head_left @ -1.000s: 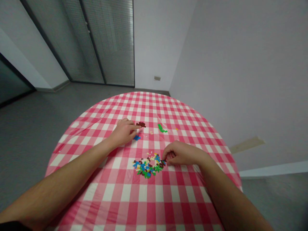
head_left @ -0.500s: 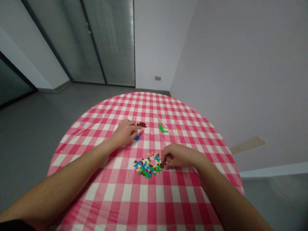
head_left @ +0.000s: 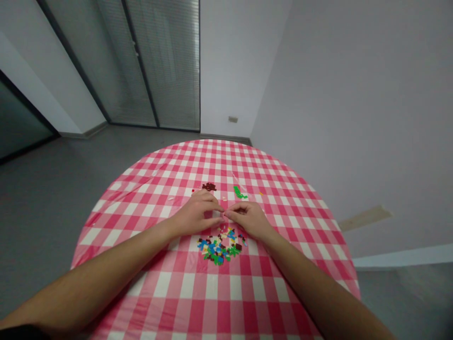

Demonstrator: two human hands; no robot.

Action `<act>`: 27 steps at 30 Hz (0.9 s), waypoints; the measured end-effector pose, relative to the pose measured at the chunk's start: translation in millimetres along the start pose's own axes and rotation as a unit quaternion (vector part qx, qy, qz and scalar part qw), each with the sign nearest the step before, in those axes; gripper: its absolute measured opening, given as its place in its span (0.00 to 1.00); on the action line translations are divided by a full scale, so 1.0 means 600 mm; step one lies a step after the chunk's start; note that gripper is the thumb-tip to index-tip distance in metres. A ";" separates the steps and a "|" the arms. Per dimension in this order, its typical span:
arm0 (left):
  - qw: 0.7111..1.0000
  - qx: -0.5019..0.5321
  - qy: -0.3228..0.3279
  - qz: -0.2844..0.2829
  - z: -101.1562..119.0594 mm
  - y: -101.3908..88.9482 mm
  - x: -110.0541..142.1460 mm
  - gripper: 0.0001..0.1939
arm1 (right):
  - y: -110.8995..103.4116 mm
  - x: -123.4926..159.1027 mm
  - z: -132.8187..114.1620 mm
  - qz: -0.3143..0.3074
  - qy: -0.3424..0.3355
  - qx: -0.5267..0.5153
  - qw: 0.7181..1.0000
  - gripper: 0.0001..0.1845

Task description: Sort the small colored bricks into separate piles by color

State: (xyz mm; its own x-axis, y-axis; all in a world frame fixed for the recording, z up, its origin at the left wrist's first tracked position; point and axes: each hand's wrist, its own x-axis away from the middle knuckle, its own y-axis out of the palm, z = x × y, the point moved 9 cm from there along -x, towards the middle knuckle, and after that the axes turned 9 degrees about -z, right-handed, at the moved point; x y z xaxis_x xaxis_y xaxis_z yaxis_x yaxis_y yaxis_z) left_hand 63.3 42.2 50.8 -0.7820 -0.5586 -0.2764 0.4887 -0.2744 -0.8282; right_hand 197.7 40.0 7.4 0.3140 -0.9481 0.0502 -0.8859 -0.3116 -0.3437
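My left hand [head_left: 200, 211] and my right hand [head_left: 249, 219] meet fingertip to fingertip just beyond a mixed pile of small toy bricks [head_left: 220, 250] in blue, green, brown, yellow and cream. The left thumb and index finger are apart, with the right fingertips close to the gap. On the right hand, thumb and index finger are pinched together; whatever lies between them is too small to make out. Past the left hand sits a cluster of dark brown bricks [head_left: 209, 187]. A group of green bricks [head_left: 239, 192] lies beyond the right hand.
A red-and-white checked cloth [head_left: 208, 307] covers the round table. Single pieces lie about: a red one [head_left: 193, 191], a white one [head_left: 171, 198] and a yellow one [head_left: 261, 193]. Behind the table stand a wall [head_left: 226, 71] and a glass partition [head_left: 166, 71].
My left hand has come right and nearer from beside the brown cluster. My right hand has lifted from the pile's right edge and moved forward and left, so the fingertips now meet.
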 end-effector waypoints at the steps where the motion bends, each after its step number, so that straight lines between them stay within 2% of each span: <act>1: 1.000 0.002 -0.001 0.007 0.003 0.003 0.000 0.09 | 0.006 -0.001 0.005 0.000 0.008 -0.023 1.000 0.13; 4: 0.999 -0.005 0.001 0.035 0.006 0.006 0.001 0.08 | 0.016 0.000 0.013 0.000 0.022 -0.058 0.998 0.17; 8: 0.997 -0.011 0.002 0.073 0.001 -0.001 0.005 0.06 | 0.013 0.002 0.010 0.006 0.020 -0.051 0.998 0.19; 13: 0.998 -0.027 -0.004 0.055 -0.003 0.002 0.004 0.07 | 0.016 -0.001 0.010 -0.004 0.025 -0.016 1.000 0.17; 18: 0.994 -0.086 -0.031 0.054 -0.038 -0.014 0.003 0.09 | -0.019 0.000 -0.008 0.022 -0.006 0.099 0.995 0.13; 20: 0.989 -0.112 -0.068 0.072 -0.068 -0.031 0.005 0.10 | -0.026 0.002 -0.013 -0.024 -0.012 0.146 0.989 0.10; 24: 0.974 -0.164 -0.144 0.064 -0.127 -0.046 0.010 0.11 | -0.007 0.014 -0.007 -0.183 -0.011 0.226 0.957 0.10; 27: 0.968 -0.185 -0.156 0.060 -0.145 -0.045 0.012 0.11 | 0.007 0.021 -0.002 -0.229 -0.013 0.266 0.936 0.11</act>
State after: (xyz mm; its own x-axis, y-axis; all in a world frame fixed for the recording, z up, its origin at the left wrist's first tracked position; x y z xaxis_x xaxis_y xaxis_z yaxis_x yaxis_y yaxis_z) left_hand 11.1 114.0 28.7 -0.5456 -0.7938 -0.2687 0.3510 0.0746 -0.9334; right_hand 197.8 26.8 7.6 0.6337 -0.7185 0.2868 -0.3626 -0.6033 -0.7103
